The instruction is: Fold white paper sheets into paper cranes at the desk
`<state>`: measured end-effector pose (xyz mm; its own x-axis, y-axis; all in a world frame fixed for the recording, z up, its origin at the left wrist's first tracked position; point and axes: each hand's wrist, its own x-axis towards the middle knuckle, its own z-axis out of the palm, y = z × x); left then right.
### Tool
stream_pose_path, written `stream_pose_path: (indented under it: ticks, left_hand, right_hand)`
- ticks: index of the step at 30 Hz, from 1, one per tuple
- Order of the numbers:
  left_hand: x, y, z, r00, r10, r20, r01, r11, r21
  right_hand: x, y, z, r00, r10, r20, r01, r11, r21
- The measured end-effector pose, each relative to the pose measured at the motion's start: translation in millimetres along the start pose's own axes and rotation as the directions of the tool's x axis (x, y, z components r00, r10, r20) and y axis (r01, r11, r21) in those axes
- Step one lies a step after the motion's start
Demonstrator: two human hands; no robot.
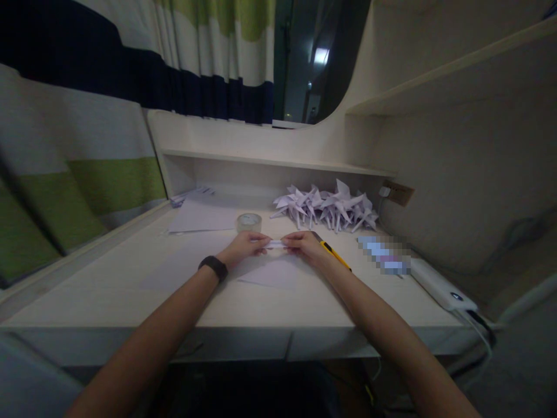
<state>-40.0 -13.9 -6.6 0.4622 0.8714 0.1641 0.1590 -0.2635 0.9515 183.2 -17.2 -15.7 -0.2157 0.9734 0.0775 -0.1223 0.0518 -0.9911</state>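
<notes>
Both hands meet over the middle of the pale desk (130, 290). My left hand (244, 246), with a black band on the wrist, pinches the left end of a narrow folded strip of white paper (275, 244). My right hand (307, 246) pinches its right end. The strip is held just above a white sheet (272, 274) lying flat on the desk. A roll of clear tape (249, 222) stands right behind my left hand. A yellow utility knife (336, 256) lies beside my right wrist.
A heap of folded white paper shapes (326, 209) fills the back right under a low shelf (278, 162). More sheets (200, 216) lie back left. A white power bank (439, 284) with cables sits at the right edge. Striped curtains (87, 174) hang left.
</notes>
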Motion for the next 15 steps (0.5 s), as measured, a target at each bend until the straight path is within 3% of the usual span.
stream_pose_path:
  ticks: [6,15]
  left_hand:
    - [-2.6,3.9,1.0,1.000,-0.025,0.009,0.026,0.998,-0.064]
    - [-2.2,0.6,0.2,0.998,-0.023,0.054,0.028,0.994,-0.104]
  right_hand:
    - [-1.5,0.5,1.5,0.992,0.016,0.127,-0.018,1.000,0.012]
    - [0.1,2.0,-0.2,0.991,0.020,0.129,-0.022,1.000,0.012]
